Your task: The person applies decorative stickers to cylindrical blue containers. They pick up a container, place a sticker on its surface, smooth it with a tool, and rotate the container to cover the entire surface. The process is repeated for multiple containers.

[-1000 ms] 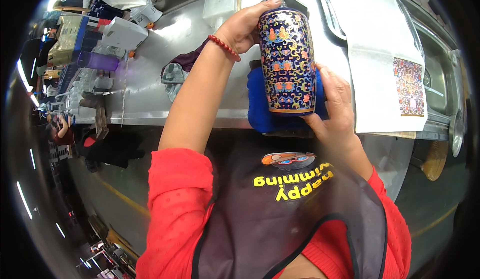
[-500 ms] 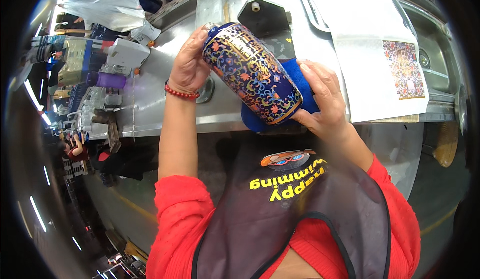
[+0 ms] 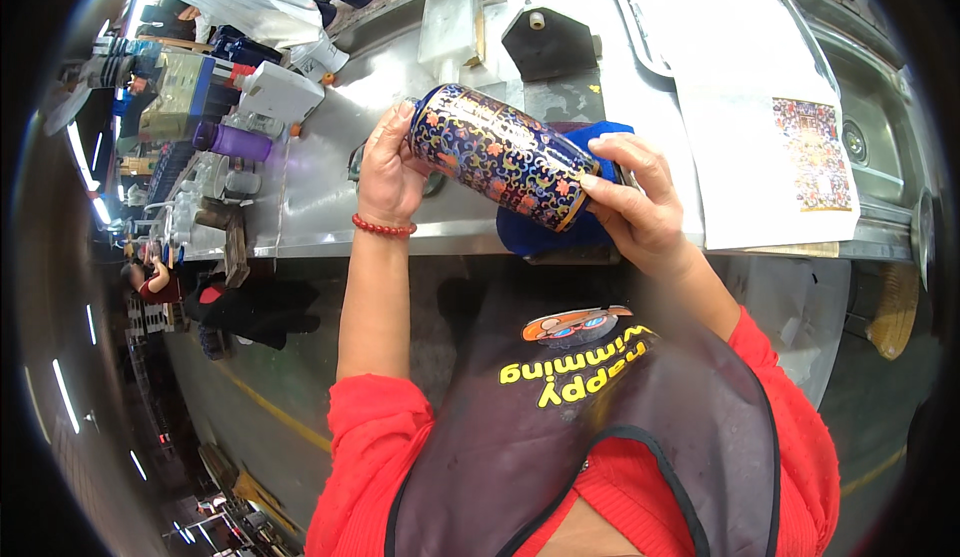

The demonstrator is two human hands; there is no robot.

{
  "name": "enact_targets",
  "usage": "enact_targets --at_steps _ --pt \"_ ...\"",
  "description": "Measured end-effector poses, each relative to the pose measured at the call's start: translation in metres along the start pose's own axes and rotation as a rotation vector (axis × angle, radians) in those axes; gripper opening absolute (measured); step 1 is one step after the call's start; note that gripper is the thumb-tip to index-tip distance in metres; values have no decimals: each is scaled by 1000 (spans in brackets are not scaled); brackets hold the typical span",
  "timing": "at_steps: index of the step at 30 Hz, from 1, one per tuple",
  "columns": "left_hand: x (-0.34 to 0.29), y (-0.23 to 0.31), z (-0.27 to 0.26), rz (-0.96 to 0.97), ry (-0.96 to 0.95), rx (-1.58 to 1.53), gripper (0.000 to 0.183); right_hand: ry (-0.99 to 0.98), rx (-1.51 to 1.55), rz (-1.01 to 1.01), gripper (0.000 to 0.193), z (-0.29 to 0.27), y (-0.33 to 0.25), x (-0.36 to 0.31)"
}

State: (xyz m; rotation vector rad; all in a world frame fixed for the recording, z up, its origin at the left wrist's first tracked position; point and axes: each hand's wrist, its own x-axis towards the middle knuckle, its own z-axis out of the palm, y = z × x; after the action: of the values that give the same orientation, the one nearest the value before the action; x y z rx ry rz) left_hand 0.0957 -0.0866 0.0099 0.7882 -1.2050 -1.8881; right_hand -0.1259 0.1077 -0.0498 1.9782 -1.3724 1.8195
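Observation:
A glossy dark blue jar with coloured flowers and gold trim lies tilted across the air between my hands. My left hand, with a red bead bracelet at the wrist, grips its upper left end; part of those fingers is hidden behind it. At the lower right end my right hand pinches the jar's rim edge with thumb and fingers. Behind and below the jar, a blue cloth lies at the metal bench's front edge, close to my right hand.
Right of the jar, a white sheet with a patterned decal lies beside a metal sink. A black angular holder and a clear block stand behind. A purple bottle and white box are at left.
The jar has swung closer to level, its left end dropping. My right hand's fingers have shifted to the jar's end, the thumb moving up. The whole view has shifted slightly.

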Motion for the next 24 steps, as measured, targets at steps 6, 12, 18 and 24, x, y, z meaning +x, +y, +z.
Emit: enact_targets --at_steps 6,12,18,24 --pt "2 -4 1 33 -45 34 17 2 -17 19 38 -3 2 -8" --pt "-2 -6 -3 40 -45 10 16 27 -23 82 40 1 -2 -13" --pt "-7 -6 -9 27 -42 11 16 -1 -47 -1 41 3 -4 -16" --pt "-9 -5 -12 24 -77 3 16 13 -57 -27 41 4 -11 -14"
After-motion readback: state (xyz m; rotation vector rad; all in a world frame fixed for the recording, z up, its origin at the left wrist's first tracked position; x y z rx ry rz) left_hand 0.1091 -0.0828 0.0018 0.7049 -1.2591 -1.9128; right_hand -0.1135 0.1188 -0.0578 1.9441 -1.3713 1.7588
